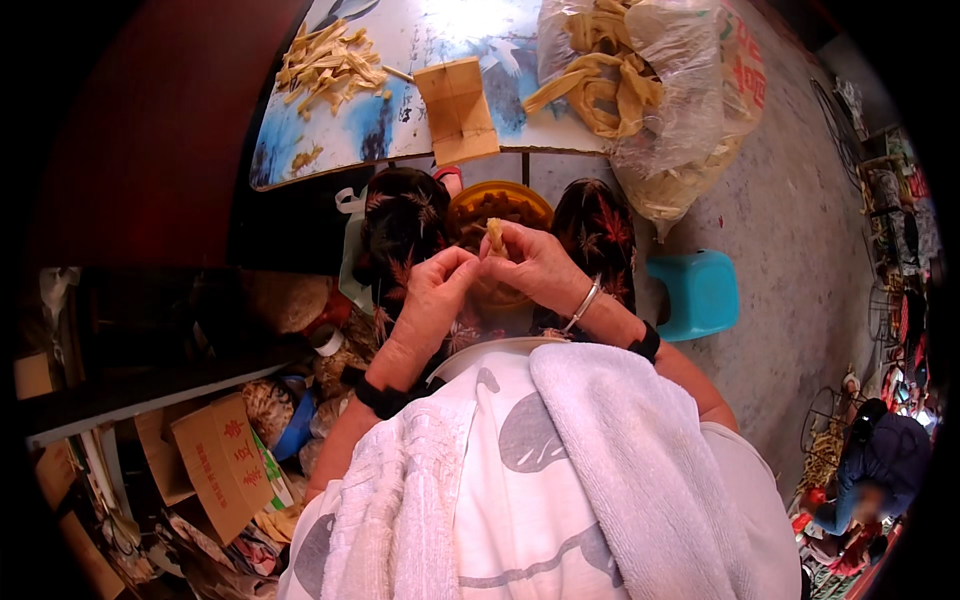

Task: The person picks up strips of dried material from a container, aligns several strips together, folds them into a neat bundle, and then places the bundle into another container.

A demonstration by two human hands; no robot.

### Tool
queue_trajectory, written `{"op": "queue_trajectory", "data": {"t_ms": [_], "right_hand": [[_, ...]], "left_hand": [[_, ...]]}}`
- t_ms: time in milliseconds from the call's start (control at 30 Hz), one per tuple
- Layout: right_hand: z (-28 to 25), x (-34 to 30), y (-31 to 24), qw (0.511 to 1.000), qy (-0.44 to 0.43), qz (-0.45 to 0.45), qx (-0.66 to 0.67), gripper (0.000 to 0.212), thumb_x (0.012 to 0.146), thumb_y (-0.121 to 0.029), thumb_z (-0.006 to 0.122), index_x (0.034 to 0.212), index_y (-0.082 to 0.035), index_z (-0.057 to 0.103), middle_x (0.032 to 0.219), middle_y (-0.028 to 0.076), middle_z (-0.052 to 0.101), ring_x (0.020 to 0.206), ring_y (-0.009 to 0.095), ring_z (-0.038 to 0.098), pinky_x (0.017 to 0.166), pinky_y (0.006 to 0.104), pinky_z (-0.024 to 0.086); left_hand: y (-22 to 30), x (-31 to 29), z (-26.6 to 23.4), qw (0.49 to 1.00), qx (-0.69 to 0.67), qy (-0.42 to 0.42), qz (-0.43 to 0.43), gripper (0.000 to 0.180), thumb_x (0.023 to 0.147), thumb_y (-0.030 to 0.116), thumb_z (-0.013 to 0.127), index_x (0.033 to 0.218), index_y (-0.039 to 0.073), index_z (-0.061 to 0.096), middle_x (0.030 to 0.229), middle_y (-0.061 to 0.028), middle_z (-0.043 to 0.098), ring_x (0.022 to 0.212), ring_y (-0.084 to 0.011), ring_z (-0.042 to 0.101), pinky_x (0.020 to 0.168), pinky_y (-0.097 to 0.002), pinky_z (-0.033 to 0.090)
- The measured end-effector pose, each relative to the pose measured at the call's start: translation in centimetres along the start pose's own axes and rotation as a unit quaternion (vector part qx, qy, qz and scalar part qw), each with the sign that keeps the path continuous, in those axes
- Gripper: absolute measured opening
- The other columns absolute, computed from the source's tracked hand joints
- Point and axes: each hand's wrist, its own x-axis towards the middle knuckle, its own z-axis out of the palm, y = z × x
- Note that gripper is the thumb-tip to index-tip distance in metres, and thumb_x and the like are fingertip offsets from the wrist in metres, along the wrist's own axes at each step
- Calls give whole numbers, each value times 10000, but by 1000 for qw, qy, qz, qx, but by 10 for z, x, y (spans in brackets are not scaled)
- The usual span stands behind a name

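Observation:
Both hands meet over a yellow-orange basin [543,203] that stands between my knees and holds brown pieces. My right hand [540,265] pinches a small rolled yellowish strip [495,236], its end standing up past the thumb and forefinger. Close beside it, my left hand [438,288] is closed, thumb against forefinger; whatever lies between those fingertips is too small to make out. On the table [400,140] ahead, a pile of similar flat yellowish strips [330,62] lies at the left. A wooden block [457,112] leans over the table's near edge.
At the table's right, a clear plastic bag [690,140] of long yellowish strips hangs over the edge. A turquoise stool [698,295] stands on the floor to my right. Cardboard boxes [222,465] and clutter fill the left. Another person [885,460] bends down far right.

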Motion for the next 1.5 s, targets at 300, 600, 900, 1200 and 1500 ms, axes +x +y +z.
{"op": "queue_trajectory", "data": {"t_ms": [300,600,900,1200,1500], "right_hand": [[-8,-1,-10,964,-62,156,204,204,965,-224,554,1038,-48,624,795,-6,640,620,33,534,556,179,439],[-4,7,5,982,-78,102,140,249,990,-270,530,982,-51,648,748,21,663,577,61,561,517,205,431],[2,10,-3,996,63,-5,-59,244,886,-267,660,921,-26,658,703,47,666,629,134,632,599,273,498],[-5,16,-8,990,27,58,129,224,956,-248,605,987,-36,672,796,-16,652,700,71,586,662,236,500],[9,14,-2,985,143,-61,-79,180,850,-176,689,861,1,662,770,118,672,640,162,626,614,278,501]], "left_hand": [[-2,-1,-6,995,-88,-13,-47,183,997,196,551,945,46,641,644,106,401,512,6,299,450,-171,232],[-10,0,-3,996,-74,-3,-46,212,1006,224,536,938,47,630,632,106,376,506,-2,287,450,-172,236],[-2,4,-3,999,-40,-19,9,200,1006,233,543,940,70,637,652,110,399,522,3,297,457,-168,240],[-4,9,-6,999,37,-19,22,173,991,226,573,984,74,656,698,86,488,585,0,387,514,-153,313],[1,14,5,985,149,-10,84,164,939,143,638,998,-7,668,797,-4,640,716,-82,581,657,-197,469]]}}
